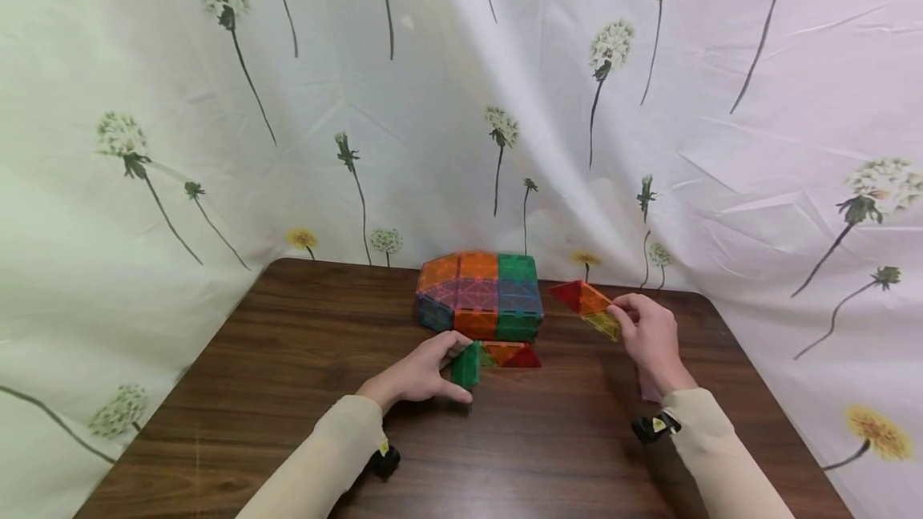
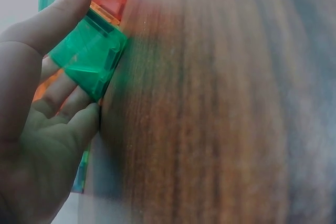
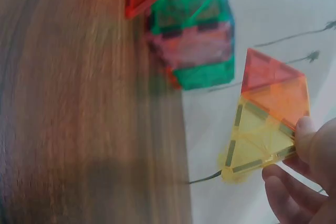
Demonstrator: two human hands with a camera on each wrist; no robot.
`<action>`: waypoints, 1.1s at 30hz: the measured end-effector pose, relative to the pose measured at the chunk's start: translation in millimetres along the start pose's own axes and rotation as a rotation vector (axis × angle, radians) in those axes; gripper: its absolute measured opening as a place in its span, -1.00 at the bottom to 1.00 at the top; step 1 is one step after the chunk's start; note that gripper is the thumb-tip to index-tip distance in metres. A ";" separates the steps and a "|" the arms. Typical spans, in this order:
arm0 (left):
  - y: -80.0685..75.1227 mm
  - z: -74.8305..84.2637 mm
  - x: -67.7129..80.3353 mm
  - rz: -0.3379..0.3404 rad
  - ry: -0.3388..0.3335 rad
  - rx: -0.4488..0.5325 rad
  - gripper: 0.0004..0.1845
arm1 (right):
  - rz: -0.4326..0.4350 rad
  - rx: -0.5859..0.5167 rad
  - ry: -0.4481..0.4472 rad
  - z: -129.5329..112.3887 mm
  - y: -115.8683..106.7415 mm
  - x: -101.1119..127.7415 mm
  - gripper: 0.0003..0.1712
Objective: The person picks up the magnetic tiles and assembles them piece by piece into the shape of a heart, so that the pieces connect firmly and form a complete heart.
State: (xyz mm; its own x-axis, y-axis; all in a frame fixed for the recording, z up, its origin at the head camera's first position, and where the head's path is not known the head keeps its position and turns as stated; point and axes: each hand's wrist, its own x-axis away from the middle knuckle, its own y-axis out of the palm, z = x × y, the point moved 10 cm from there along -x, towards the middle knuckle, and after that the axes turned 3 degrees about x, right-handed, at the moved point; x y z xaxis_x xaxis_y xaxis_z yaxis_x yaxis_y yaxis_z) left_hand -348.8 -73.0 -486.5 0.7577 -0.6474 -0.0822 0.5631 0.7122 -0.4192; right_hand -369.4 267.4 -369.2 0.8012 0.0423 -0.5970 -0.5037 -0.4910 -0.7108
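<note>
In the head view, my right hand point(image 1: 652, 339) pinches the yellow end of a joined strip of triangular magnetic tiles point(image 3: 281, 103), red, orange and yellow, raised off the table. My left hand point(image 1: 425, 367) is beside an upright green magnetic tile point(image 1: 466, 365). Its fingers touch the tile's far side, while the thumb stands straight out in front. From that green tile a row of triangular tiles point(image 1: 508, 355), ending in red, extends to the right. Just behind stands a block built of magnetic tiles point(image 1: 477, 295) in orange, purple, green and blue.
A pink tile point(image 1: 647, 387) lies on the brown wooden table point(image 1: 288, 391), partly hidden under my right wrist. Behind the table hangs a pale curtain point(image 1: 433, 102) printed with dandelions, close to the back edge.
</note>
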 end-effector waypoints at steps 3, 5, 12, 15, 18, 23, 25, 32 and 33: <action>0.0 -0.3 -0.4 0.003 0.000 -0.009 -0.25 | 0.013 -0.050 -0.045 -12.7 -7.1 2.7 -0.94; -0.7 -0.5 0.6 0.005 -0.002 -0.017 -0.25 | 0.013 -0.078 -0.091 -23.7 -10.2 4.9 -0.94; -1.2 0.1 1.7 -0.001 0.005 -0.029 -0.23 | -0.039 -0.168 -0.191 -53.5 -13.4 17.5 -0.83; -1.2 0.0 0.5 -0.002 0.009 -0.027 -0.22 | -0.095 -0.203 -0.207 -60.0 -9.7 24.0 -0.81; -1.1 -0.4 -0.6 -0.006 0.006 -0.025 -0.22 | -0.160 -0.224 -0.231 -65.4 -4.3 32.5 -0.78; -1.1 0.3 -0.9 -0.009 0.010 -0.027 -0.21 | -0.268 -0.260 -0.281 -72.3 11.0 48.0 -0.76; -1.2 0.3 -1.0 -0.007 0.012 -0.028 -0.22 | -0.297 -0.266 -0.327 -76.6 18.3 54.8 -0.76; -2.1 -2.0 -2.1 0.007 0.004 -0.033 -0.22 | -0.345 -0.234 -0.485 -99.4 40.5 72.9 -0.81; -2.2 -2.1 -2.4 0.010 0.005 -0.036 -0.22 | -0.354 -0.223 -0.486 -101.6 43.5 73.8 -0.81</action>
State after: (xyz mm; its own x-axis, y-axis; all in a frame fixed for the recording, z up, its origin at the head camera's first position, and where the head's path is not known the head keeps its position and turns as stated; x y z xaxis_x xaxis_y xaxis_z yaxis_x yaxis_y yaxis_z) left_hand -352.6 -73.6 -487.3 0.7612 -0.6421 -0.0909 0.5435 0.7082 -0.4506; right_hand -299.4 160.7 -406.3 0.6424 0.5988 -0.4783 -0.1142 -0.5424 -0.8324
